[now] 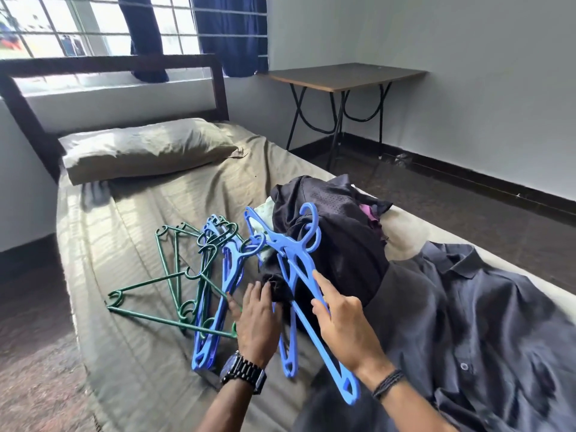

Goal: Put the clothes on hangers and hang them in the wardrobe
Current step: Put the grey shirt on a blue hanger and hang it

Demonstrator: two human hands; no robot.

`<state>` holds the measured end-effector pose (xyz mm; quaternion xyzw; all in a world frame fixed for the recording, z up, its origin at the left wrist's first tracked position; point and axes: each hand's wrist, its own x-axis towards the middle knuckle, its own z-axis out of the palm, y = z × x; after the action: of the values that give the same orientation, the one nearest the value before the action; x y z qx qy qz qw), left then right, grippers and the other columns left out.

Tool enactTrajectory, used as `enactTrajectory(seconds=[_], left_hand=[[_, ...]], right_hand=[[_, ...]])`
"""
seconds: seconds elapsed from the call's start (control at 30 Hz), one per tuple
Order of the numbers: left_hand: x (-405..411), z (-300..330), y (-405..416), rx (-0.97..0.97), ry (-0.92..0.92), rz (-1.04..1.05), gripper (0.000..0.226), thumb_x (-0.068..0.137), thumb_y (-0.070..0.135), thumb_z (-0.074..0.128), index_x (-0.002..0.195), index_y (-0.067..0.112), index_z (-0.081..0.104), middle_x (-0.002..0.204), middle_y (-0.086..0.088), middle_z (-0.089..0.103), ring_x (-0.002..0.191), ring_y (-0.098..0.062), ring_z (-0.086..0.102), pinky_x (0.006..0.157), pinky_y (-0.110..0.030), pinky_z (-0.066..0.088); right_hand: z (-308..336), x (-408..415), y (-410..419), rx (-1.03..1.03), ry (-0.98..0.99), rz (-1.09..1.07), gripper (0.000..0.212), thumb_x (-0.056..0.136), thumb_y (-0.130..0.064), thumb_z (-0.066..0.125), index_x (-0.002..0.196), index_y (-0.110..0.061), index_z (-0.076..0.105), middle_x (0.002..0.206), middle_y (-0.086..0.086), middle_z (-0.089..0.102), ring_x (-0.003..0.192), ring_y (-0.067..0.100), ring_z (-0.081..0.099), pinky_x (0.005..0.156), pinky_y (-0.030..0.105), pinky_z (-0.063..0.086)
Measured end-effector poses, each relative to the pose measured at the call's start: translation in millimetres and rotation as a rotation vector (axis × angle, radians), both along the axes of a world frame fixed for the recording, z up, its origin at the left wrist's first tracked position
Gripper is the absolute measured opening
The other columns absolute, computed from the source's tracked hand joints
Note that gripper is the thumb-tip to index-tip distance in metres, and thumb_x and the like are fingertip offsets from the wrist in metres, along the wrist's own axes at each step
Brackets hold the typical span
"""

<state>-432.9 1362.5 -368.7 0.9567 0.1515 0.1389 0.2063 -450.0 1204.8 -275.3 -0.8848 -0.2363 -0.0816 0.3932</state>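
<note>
On the bed, a heap of dark clothes [330,232] lies beside a spread-out grey button shirt [477,322]. My right hand [343,322] grips a blue plastic hanger [293,254] by one arm, index finger stretched along it, the hook resting against the dark heap. My left hand [258,319], wearing a black watch, rests with straight fingers on the bed at the edge of the dark clothes, next to a second blue hanger [285,347]. More blue hangers [215,294] and several green hangers [174,275] lie in a loose pile to the left.
The bed [131,353] has an olive sheet, a pillow [146,148] and a dark headboard [109,62] under a window. A folding table [346,76] stands in the far corner by the wall. Dark floor [467,210] runs along the bed's right side.
</note>
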Motion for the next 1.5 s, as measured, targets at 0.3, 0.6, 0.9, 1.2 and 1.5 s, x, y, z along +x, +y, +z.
enactTrajectory(seconds=[0.3, 0.6, 0.9, 1.2, 1.5], left_hand=[[34.8, 36.2, -10.7, -0.555, -0.271, -0.177, 0.046, 0.071, -0.012, 0.05, 0.103, 0.017, 0.067, 0.104, 0.005, 0.064, 0.103, -0.018, 0.061, 0.092, -0.032, 0.048], [46.3, 0.3, 35.2, -0.08, 0.307, 0.126, 0.047, 0.09, 0.042, 0.054, 0.128, 0.016, 0.043, 0.155, -0.023, 0.008, 0.136, -0.041, 0.024, 0.105, -0.051, 0.032], [53.9, -10.1, 52.8, -0.079, 0.08, 0.139, 0.058, 0.081, -0.006, 0.043, 0.136, 0.014, 0.047, 0.138, -0.012, 0.04, 0.105, -0.036, 0.047, 0.091, -0.037, 0.039], [65.0, 6.9, 36.6, -0.41, -0.195, 0.165, 0.054, 0.077, -0.013, 0.049, 0.126, 0.005, 0.059, 0.126, -0.02, 0.048, 0.104, -0.037, 0.057, 0.088, -0.038, 0.046], [71.3, 7.1, 29.1, -0.243, -0.018, 0.205, 0.052, 0.088, 0.003, 0.048, 0.138, 0.015, 0.044, 0.114, -0.019, 0.042, 0.083, -0.04, 0.059, 0.069, -0.044, 0.05]], right_hand=[[-15.7, -7.3, -11.9, 0.169, 0.06, -0.092, 0.052, 0.093, -0.006, 0.054, 0.141, -0.021, 0.044, 0.056, 0.005, 0.057, 0.047, 0.013, 0.036, 0.06, 0.006, 0.03], [-31.8, 7.5, -2.1, 0.223, 0.07, -0.145, 0.05, 0.093, -0.008, 0.054, 0.141, -0.021, 0.046, 0.068, 0.021, 0.063, 0.057, 0.031, 0.054, 0.067, 0.026, 0.048], [-36.2, 17.4, 18.5, 0.262, 0.004, -0.218, 0.044, 0.091, -0.007, 0.059, 0.134, -0.012, 0.054, 0.064, 0.007, 0.068, 0.063, 0.022, 0.062, 0.073, 0.028, 0.045], [-30.2, 34.7, 21.7, 0.321, -0.01, -0.281, 0.044, 0.089, -0.002, 0.061, 0.132, -0.009, 0.056, 0.059, 0.005, 0.067, 0.051, 0.019, 0.055, 0.067, 0.008, 0.04], [-28.5, 41.9, 26.2, 0.325, 0.041, -0.223, 0.045, 0.094, -0.012, 0.056, 0.139, -0.017, 0.048, 0.065, 0.008, 0.068, 0.061, 0.025, 0.058, 0.081, 0.033, 0.048]])
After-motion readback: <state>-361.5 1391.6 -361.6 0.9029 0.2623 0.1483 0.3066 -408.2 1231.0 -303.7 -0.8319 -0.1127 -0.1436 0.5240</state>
